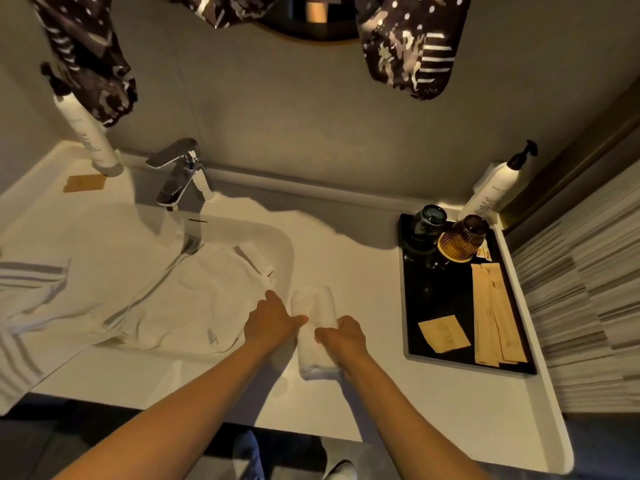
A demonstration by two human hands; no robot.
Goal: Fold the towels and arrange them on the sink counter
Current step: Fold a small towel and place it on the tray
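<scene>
**On the worktop: one towel rolled, remainder unfolded**

Between the sink basin (277, 244) and the black tray (446, 306), one small white towel (313, 336) lies on the worktop (363, 271) as a compact roll. Both hands are on it. The left hand (270, 322) holds its left side with the thumb laid across the top; the right hand (343, 336) closes its grip on the right side, fingers curled onto the cloth.

Status, as judged from this view:
- Rolled towel: shaped; final placement apparently in progress.
- Large white towel (180, 299): spread loosely over the basin, unfolded.
- Striped towel (31, 289): draped over the left worktop edge, unfolded.

Remaining work appears to be the larger share: two towels to fold and all items to arrange.
</scene>
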